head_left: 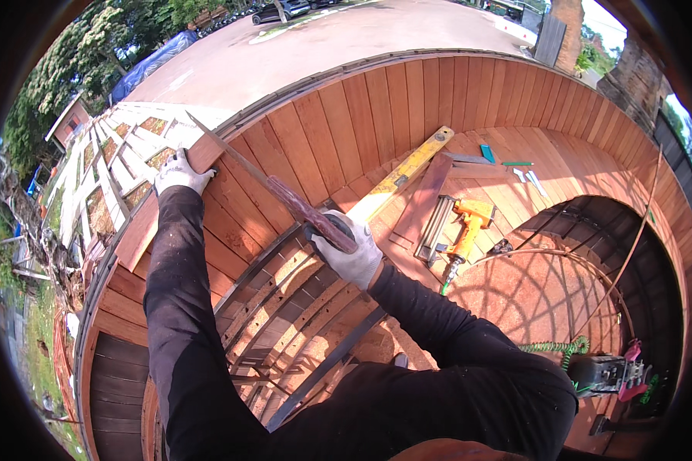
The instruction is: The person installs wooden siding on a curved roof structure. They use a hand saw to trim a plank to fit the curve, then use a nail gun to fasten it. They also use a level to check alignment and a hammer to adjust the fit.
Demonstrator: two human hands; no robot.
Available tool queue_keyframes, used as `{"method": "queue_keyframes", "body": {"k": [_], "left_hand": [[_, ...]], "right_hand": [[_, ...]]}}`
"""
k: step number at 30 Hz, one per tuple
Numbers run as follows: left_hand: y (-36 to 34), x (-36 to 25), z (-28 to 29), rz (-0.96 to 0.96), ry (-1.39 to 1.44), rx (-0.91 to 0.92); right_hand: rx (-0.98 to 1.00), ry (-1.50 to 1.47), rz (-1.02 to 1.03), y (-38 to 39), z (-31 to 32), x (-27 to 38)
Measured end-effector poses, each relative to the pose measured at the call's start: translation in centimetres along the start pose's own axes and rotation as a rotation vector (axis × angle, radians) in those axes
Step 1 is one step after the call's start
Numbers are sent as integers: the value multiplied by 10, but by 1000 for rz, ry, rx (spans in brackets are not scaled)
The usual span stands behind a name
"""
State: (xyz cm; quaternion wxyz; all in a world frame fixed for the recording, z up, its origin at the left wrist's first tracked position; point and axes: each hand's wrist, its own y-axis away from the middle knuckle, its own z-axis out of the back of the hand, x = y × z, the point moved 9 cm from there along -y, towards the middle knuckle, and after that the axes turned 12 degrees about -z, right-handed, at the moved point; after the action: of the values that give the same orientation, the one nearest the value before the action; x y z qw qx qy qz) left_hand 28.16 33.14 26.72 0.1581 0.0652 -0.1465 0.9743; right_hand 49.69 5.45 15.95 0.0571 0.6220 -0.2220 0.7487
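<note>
My left hand (183,172), in a whitish work glove, is closed on a short reddish wooden board (141,233) at the curved wall's top edge. In my gloved right hand (350,250) is a machete (300,202) with a thick purplish-brown handle. Its long narrow blade points up and left, crossing the board's upper end just past my left hand; whether blade and wood touch I cannot tell. Beyond my right hand, a yellow spirit level (404,175) lies at a slant on the planked bench (542,157).
On the bench lie a yellow nail gun (469,227), a dark red board (425,197), a teal-handled square (487,154) and a green pencil (518,164). Open slatted framing (284,307) lies below my arms. A compressor (598,374) with a green coiled hose (565,347) stands lower right.
</note>
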Motion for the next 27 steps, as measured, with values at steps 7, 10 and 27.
{"method": "queue_keyframes", "body": {"k": [7,10,27], "left_hand": [[9,5,-7,20,-58,39],[9,-3,-3,16,-15,33],[7,-4,-3,-2,-59,57]], "right_hand": [[118,-13,-170,60,36,-22],[39,38,-41,3,9,9],[10,-9,9,0,-3,3]]}}
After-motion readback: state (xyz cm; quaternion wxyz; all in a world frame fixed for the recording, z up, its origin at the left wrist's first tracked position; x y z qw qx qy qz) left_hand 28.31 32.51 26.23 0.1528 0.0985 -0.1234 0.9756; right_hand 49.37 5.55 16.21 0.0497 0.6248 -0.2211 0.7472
